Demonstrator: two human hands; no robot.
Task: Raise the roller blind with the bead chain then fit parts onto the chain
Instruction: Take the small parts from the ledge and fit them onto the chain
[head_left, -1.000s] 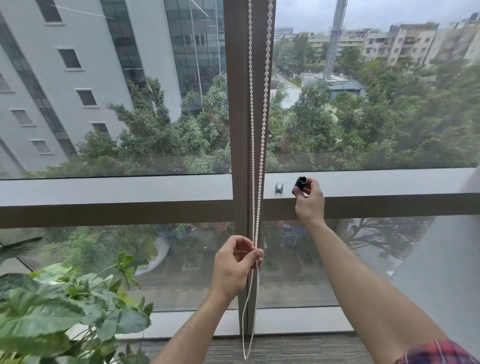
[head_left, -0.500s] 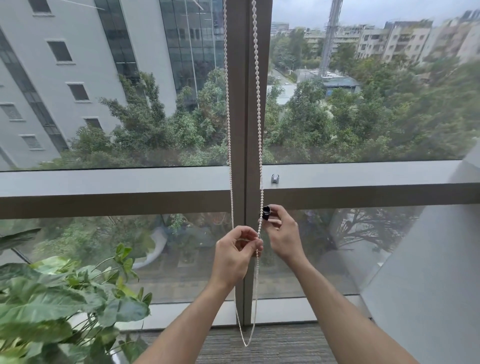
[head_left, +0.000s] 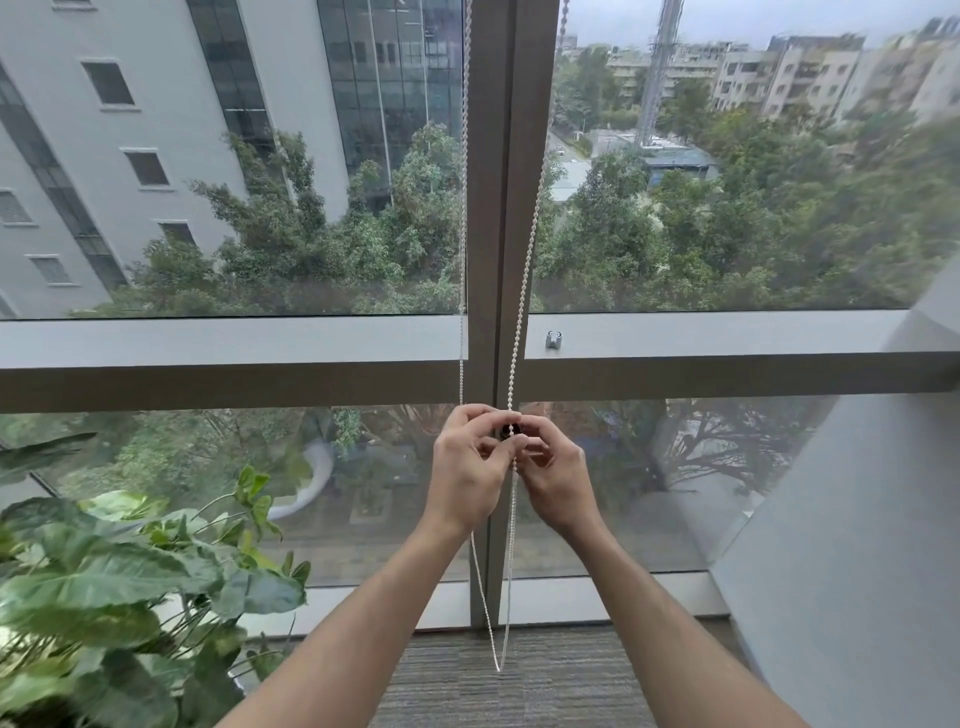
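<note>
A white bead chain (head_left: 524, 270) hangs in a long loop in front of the brown window mullion (head_left: 493, 208), its bottom near the carpet. My left hand (head_left: 467, 467) pinches the chain's right strand at mid height. Pressed against it, my right hand (head_left: 553, 473) holds a small black part (head_left: 505, 431) at that same strand, mostly hidden by fingers. A small grey part (head_left: 554, 339) rests on the horizontal window ledge (head_left: 727, 335), right of the mullion. The roller blind itself is out of view.
A leafy potted plant (head_left: 119, 577) fills the lower left corner. A grey wall (head_left: 857, 545) slants in at the right. Grey carpet (head_left: 519, 680) lies below the window. Buildings and trees show through the glass.
My right hand took the black part off the ledge and brought it down to the chain, where it now meets my left hand. The chain's two strands have spread apart.
</note>
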